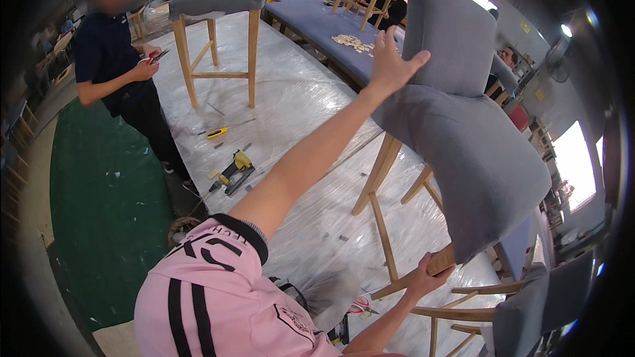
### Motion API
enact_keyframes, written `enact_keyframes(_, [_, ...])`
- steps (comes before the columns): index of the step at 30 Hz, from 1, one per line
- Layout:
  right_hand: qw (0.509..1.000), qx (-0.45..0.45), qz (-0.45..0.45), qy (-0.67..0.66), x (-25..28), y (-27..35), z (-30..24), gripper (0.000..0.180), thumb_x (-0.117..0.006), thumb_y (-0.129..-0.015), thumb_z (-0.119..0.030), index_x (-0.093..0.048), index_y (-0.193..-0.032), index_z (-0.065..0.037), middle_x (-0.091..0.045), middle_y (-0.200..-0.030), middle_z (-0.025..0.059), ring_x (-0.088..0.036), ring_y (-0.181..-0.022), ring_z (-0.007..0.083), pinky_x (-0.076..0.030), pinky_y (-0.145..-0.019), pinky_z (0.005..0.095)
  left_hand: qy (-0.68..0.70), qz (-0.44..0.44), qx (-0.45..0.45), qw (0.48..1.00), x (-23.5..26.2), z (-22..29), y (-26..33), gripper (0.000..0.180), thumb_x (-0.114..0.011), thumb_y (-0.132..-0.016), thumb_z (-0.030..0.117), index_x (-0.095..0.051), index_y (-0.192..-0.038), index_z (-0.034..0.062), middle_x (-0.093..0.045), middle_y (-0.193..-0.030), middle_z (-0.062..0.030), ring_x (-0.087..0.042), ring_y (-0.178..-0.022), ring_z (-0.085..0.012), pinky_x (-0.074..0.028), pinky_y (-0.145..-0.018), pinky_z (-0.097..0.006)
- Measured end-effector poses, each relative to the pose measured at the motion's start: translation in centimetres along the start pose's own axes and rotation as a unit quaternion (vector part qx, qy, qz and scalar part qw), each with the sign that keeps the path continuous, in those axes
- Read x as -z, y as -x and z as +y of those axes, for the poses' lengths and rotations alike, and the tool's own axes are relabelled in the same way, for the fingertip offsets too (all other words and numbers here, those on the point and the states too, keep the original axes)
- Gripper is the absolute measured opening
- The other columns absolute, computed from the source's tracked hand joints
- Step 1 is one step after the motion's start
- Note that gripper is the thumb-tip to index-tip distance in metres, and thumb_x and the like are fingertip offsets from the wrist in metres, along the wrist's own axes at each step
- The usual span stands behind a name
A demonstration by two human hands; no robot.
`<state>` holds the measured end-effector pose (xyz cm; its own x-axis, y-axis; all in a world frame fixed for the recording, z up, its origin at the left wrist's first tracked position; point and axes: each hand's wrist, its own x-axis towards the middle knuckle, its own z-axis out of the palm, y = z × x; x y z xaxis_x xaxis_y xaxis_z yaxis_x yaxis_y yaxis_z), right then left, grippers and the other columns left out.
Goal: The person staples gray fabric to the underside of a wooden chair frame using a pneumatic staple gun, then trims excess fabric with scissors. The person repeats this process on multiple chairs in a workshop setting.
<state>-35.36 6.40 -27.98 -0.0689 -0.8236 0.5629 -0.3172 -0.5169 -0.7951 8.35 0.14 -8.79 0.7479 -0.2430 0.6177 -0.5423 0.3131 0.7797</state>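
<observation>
A grey upholstered high chair [463,139] with light wooden legs stands tilted on the film-covered work table [291,125]. My left hand [395,66] is stretched out at the left edge of its backrest [453,39], fingers apart, with the thumb over the fabric edge. Low on the right, my right hand [428,279] is wrapped round a wooden chair leg [440,260] just below the seat cover's corner. Grey fabric hangs down over the seat's side. Beside my body lie scissors [362,305] with red handles, partly hidden.
A yellow-black staple gun [235,170] and a yellow utility knife [217,133] lie on the film. Another grey chair [218,0] stands at the far left, near a co-worker [109,59] holding a small tool. Further chairs [529,304] are at lower right.
</observation>
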Motion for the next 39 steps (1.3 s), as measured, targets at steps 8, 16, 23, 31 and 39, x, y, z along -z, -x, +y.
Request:
enact_keyframes(8, [0.998,-0.001,0.051,-0.028,-0.8,1.3,-0.5,0.064,-0.081,-0.084,-0.004,-0.049,-0.139,0.007,-0.065,-0.106,0.0129,-0.063,-0.092,0.0207,-0.055,-0.08,0.0371,0.118,-0.285,0.219,0.926,-7.0,-5.2,-2.3,0.135,-0.08,-0.068,0.078,-0.023,-0.158,-0.0056,-0.044,-0.155,-0.0253,-0.045,-0.143,-0.0366,-0.035,-0.119,-0.043])
enact_keyframes(16, [0.995,-0.056,0.059,-0.059,1.5,-1.5,0.5,0.053,-0.077,-0.086,-0.001,-0.054,-0.133,0.006,-0.066,-0.097,0.0094,-0.064,-0.088,0.0159,-0.055,-0.079,0.0324,0.138,-0.229,0.174,0.948,-12.2,-3.4,0.9,0.126,-0.081,-0.071,0.074,-0.035,-0.149,-0.0137,-0.051,-0.147,-0.0295,-0.053,-0.136,-0.0363,-0.043,-0.113,-0.041])
enact_keyframes(23, [0.995,0.009,0.101,0.011,2.9,-0.5,4.0,0.043,-0.079,-0.084,-0.006,-0.064,-0.122,0.008,-0.07,-0.109,0.0139,-0.067,-0.093,0.0207,-0.055,-0.084,0.0355,0.091,-0.16,0.104,0.977,-8.8,-2.0,2.9,0.129,-0.079,-0.072,0.076,-0.033,-0.147,-0.0194,-0.045,-0.15,-0.0369,-0.045,-0.143,-0.043,-0.039,-0.117,-0.043])
enact_keyframes(31, [0.989,-0.064,0.051,-0.121,6.0,-1.6,4.3,0.012,-0.074,-0.088,-0.004,-0.07,-0.095,0.005,-0.071,-0.079,0.0099,-0.069,-0.067,0.0166,-0.056,-0.064,0.03,-0.033,-0.099,-0.084,0.991,-0.3,8.3,3.3,0.08,-0.081,-0.083,0.053,-0.062,-0.125,-0.0129,-0.072,-0.114,-0.0281,-0.07,-0.109,-0.0365,-0.053,-0.096,-0.042])
enact_keyframes(39, [0.971,-0.143,0.023,-0.19,5.1,-7.2,8.3,0.016,-0.071,-0.092,-0.008,-0.067,-0.101,0.004,-0.07,-0.081,0.0092,-0.068,-0.063,0.0169,-0.058,-0.059,0.0314,-0.059,-0.137,-0.12,0.982,-3.0,6.2,3.1,0.092,-0.08,-0.081,0.06,-0.053,-0.131,-0.0127,-0.061,-0.133,-0.0291,-0.06,-0.125,-0.0379,-0.046,-0.107,-0.043])
